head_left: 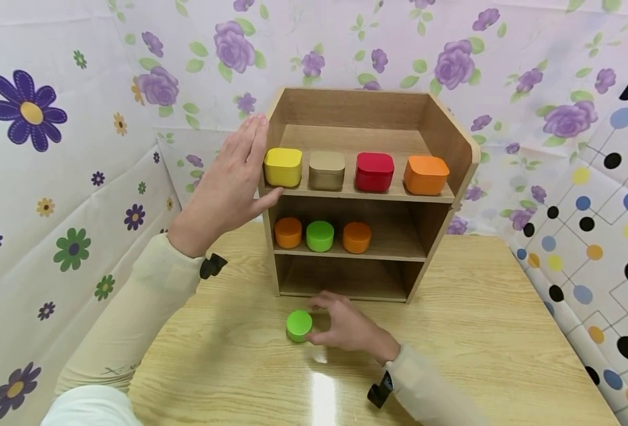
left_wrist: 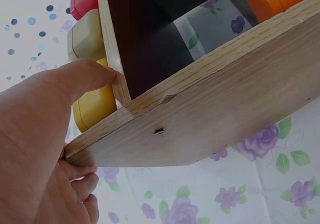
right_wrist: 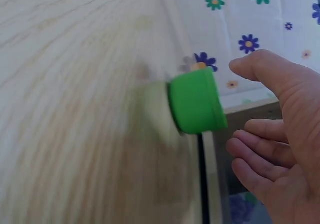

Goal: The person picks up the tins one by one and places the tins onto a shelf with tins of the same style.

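My left hand point(head_left: 231, 177) grips the left side panel of a small wooden shelf point(head_left: 356, 109). In the left wrist view the thumb point(left_wrist: 92, 77) lies on the shelf board's front edge beside a yellow lidded box point(left_wrist: 95, 107), and the fingers point(left_wrist: 82, 184) go round the panel's outer edge. My right hand point(head_left: 351, 328) is just above the table, thumb and fingers spread around the right side of a round green container point(head_left: 299, 326). The right wrist view shows a gap between that hand point(right_wrist: 285, 119) and the green container point(right_wrist: 195, 102), which stands on the table.
On the top board are a yellow box point(head_left: 283, 167), a beige box point(head_left: 327, 171), a red box point(head_left: 374, 172) and an orange box point(head_left: 426, 175). Two round orange containers point(head_left: 288, 232) flank a green one point(head_left: 320, 236) on the middle board. Patterned cloth point(head_left: 345, 41) surrounds the wooden table point(head_left: 479, 331).
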`<state>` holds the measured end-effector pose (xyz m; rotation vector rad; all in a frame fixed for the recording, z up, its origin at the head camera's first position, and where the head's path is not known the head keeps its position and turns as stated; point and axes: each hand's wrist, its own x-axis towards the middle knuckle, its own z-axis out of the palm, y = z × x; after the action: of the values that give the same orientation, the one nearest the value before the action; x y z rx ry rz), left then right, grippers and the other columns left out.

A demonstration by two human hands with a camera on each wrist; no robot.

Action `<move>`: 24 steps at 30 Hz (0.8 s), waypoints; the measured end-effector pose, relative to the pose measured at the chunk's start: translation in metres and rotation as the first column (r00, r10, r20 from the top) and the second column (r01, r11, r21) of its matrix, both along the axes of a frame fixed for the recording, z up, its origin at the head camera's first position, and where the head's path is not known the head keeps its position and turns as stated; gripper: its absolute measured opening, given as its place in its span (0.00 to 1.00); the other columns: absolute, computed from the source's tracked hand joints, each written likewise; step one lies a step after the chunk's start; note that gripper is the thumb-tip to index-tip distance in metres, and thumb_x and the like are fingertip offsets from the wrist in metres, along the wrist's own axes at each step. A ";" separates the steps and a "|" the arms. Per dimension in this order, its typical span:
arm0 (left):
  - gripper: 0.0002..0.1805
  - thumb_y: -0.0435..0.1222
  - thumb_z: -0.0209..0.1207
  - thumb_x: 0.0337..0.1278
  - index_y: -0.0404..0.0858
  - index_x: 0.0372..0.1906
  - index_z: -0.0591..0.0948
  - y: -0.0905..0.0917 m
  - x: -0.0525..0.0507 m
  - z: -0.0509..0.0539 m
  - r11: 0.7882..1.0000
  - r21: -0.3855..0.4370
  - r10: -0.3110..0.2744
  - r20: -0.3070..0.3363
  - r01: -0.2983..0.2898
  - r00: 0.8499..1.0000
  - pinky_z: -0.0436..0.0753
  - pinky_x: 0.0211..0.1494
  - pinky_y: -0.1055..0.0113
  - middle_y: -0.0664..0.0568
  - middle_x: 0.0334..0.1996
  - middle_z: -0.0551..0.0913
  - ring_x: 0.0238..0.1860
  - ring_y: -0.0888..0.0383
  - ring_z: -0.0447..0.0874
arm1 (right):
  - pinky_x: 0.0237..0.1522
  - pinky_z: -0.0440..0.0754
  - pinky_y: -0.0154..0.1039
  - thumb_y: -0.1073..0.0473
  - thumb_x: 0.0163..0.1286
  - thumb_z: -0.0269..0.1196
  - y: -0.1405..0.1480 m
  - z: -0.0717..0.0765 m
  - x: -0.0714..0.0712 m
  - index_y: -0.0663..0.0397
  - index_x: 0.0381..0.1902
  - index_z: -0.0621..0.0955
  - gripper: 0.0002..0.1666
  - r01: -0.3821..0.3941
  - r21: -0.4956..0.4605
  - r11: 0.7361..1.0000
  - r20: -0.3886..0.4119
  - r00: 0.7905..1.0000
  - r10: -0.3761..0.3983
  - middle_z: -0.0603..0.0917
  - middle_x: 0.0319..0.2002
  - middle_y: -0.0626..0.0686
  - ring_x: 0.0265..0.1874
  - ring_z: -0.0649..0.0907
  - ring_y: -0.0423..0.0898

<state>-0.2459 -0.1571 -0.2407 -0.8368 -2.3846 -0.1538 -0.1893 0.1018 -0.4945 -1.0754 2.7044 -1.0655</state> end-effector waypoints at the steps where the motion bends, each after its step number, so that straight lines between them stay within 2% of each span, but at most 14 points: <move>1: 0.59 0.47 0.69 0.65 0.27 0.84 0.44 0.000 0.000 0.000 1.000 0.000 0.001 0.000 -0.001 1.000 0.52 0.89 0.46 0.33 0.85 0.49 0.87 0.39 0.47 | 0.63 0.87 0.48 0.50 0.60 0.78 -0.003 -0.003 -0.001 0.60 0.66 0.81 0.39 -0.002 0.010 1.000 -0.011 1.000 0.002 0.86 0.58 0.53 0.58 0.86 0.49; 6: 0.59 0.46 0.69 0.65 0.26 0.84 0.45 0.000 0.000 -0.001 1.000 0.001 -0.002 -0.010 0.002 1.000 0.52 0.89 0.46 0.33 0.85 0.50 0.87 0.38 0.47 | 0.55 0.87 0.36 0.49 0.59 0.80 -0.016 -0.011 -0.005 0.62 0.64 0.81 0.40 -0.016 0.053 0.998 -0.070 0.997 0.020 0.86 0.53 0.50 0.50 0.85 0.42; 10: 0.59 0.46 0.69 0.65 0.27 0.84 0.45 0.000 -0.001 -0.001 1.000 0.000 -0.005 -0.013 0.005 1.000 0.51 0.89 0.47 0.33 0.85 0.50 0.87 0.38 0.47 | 0.48 0.85 0.29 0.49 0.58 0.80 -0.022 -0.011 -0.008 0.62 0.63 0.82 0.38 -0.020 0.071 0.997 -0.080 0.996 0.026 0.86 0.50 0.50 0.45 0.84 0.40; 12: 0.59 0.47 0.69 0.65 0.26 0.84 0.45 0.000 -0.001 -0.001 1.000 -0.001 -0.006 -0.012 0.006 1.000 0.51 0.90 0.47 0.33 0.85 0.50 0.87 0.39 0.47 | 0.44 0.84 0.26 0.49 0.59 0.79 -0.024 -0.010 -0.009 0.60 0.59 0.83 0.35 -0.030 0.084 0.996 -0.081 0.996 0.037 0.86 0.48 0.49 0.42 0.83 0.39; 18: 0.59 0.46 0.69 0.65 0.26 0.84 0.45 -0.001 -0.001 -0.002 1.000 -0.001 -0.010 -0.016 0.010 1.000 0.50 0.90 0.48 0.32 0.85 0.50 0.87 0.38 0.47 | 0.39 0.81 0.22 0.53 0.59 0.78 -0.030 -0.002 -0.013 0.54 0.49 0.85 0.22 -0.080 0.122 0.989 -0.043 0.995 0.086 0.85 0.44 0.47 0.39 0.81 0.36; 24: 0.59 0.47 0.69 0.65 0.27 0.84 0.45 -0.001 0.000 -0.002 1.000 0.000 -0.009 -0.017 0.009 1.000 0.51 0.89 0.46 0.33 0.85 0.49 0.87 0.39 0.47 | 0.36 0.80 0.21 0.52 0.57 0.78 -0.029 0.011 -0.013 0.54 0.49 0.84 0.24 -0.104 0.200 0.974 -0.035 0.993 0.113 0.84 0.44 0.47 0.38 0.80 0.36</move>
<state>-0.2461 -0.1579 -0.2422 -0.8452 -2.3650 -0.1494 -0.2025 0.0732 -0.4838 -1.2098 2.6801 -0.7461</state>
